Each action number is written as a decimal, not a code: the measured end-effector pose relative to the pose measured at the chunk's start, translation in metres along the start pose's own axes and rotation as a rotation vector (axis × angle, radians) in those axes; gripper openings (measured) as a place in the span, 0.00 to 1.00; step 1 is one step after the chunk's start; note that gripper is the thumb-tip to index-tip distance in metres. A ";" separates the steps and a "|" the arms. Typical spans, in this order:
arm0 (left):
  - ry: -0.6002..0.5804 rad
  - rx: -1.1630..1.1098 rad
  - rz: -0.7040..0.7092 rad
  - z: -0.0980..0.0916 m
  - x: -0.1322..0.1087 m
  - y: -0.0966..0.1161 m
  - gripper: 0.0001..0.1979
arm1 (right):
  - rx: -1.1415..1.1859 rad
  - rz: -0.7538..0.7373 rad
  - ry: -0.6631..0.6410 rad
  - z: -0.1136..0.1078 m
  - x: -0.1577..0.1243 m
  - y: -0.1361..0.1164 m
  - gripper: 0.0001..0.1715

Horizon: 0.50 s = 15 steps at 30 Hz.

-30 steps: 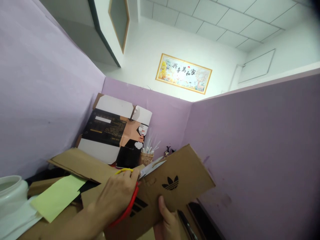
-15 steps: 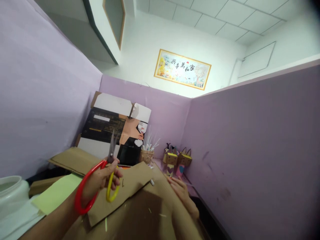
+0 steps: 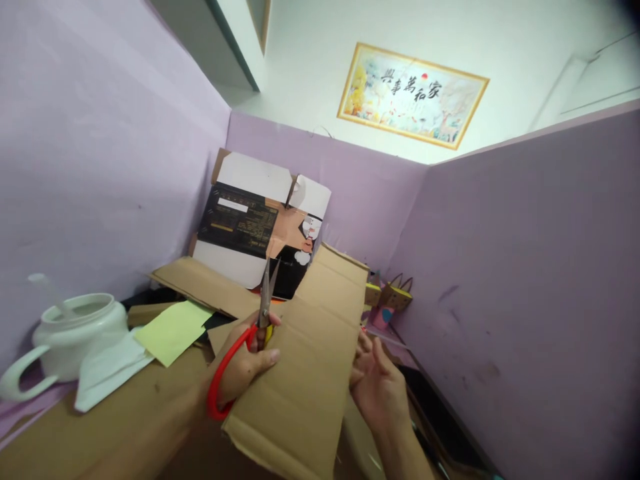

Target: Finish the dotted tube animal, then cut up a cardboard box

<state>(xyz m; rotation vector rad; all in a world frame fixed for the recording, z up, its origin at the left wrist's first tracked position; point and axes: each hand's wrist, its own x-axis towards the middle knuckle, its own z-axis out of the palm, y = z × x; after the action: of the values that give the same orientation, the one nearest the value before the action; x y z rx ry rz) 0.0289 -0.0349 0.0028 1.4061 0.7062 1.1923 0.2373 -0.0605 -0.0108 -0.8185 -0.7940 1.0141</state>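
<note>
My left hand is closed on a pair of scissors with red and yellow handles. The red loop hangs round the wrist side of the hand, and the blades point up, slightly parted. Its thumb also presses on the face of a long brown cardboard strip, which is held up at a tilt. Beside the strip's right edge is my right hand, palm toward me, with the thumb apart and some fingertips close to or behind the edge. Whether it touches the cardboard I cannot tell.
A flattened printed box leans on the purple partition. At left stand a white teapot-like vessel, yellow-green paper and white tissue. Another cardboard sheet lies behind my left hand. Small cardboard figures stand at back right.
The cardboard strip has been lifted and turned upright from the table, with my left thumb now on it. My right hand has turned palm up beside it. The view has shifted left and down.
</note>
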 end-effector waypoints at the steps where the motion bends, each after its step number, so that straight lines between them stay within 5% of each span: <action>1: -0.001 0.022 0.015 0.001 0.001 -0.002 0.17 | 0.057 0.113 -0.118 0.005 -0.006 0.000 0.28; 5: -0.019 0.109 0.059 0.005 0.005 -0.004 0.15 | 0.081 0.205 -0.225 0.013 -0.021 0.004 0.31; 15: 0.062 0.758 0.063 -0.003 0.005 -0.009 0.20 | 0.157 -0.072 0.191 -0.020 0.013 -0.004 0.32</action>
<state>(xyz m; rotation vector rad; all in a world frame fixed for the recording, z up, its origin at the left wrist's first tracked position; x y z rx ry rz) 0.0296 -0.0270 -0.0047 2.0225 1.2459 1.0588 0.2601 -0.0539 -0.0140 -0.7343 -0.5688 0.9071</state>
